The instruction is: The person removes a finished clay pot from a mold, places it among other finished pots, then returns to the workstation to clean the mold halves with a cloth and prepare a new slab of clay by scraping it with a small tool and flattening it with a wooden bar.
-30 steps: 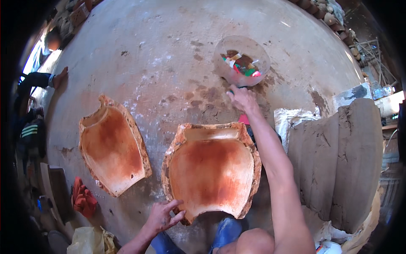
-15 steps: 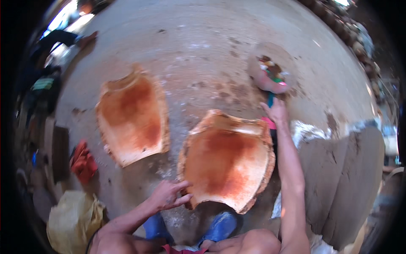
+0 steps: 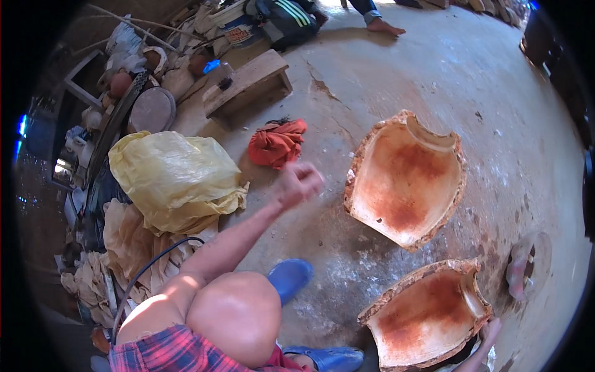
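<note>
My left hand (image 3: 299, 185) is raised at mid-view, its fingers curled in, with nothing visible in them. Just beyond it, a bunched red cloth (image 3: 277, 144) lies on the floor; I cannot tell whether they touch. At the lower right, my right hand (image 3: 491, 333) is beside the narrow end of the nearer hollow half-mould (image 3: 427, 313), which has a rough rim and a rust-stained inside. Its fingers are mostly hidden, as is anything in them. A second similar half-mould (image 3: 409, 177) lies farther off, hollow side up.
A round bowl (image 3: 543, 266) sits at the far right. To the left are a crumpled yellow plastic sheet (image 3: 176, 177), a low wooden stool (image 3: 251, 84) and a white bucket (image 3: 238, 28). Another person's bare foot (image 3: 385, 26) rests on the floor at the top.
The view has swung left, so things appear farther right. My left hand has moved from the nearer half-mould toward the red cloth, its fingers curling. My right hand no longer reaches toward the bowl.
</note>
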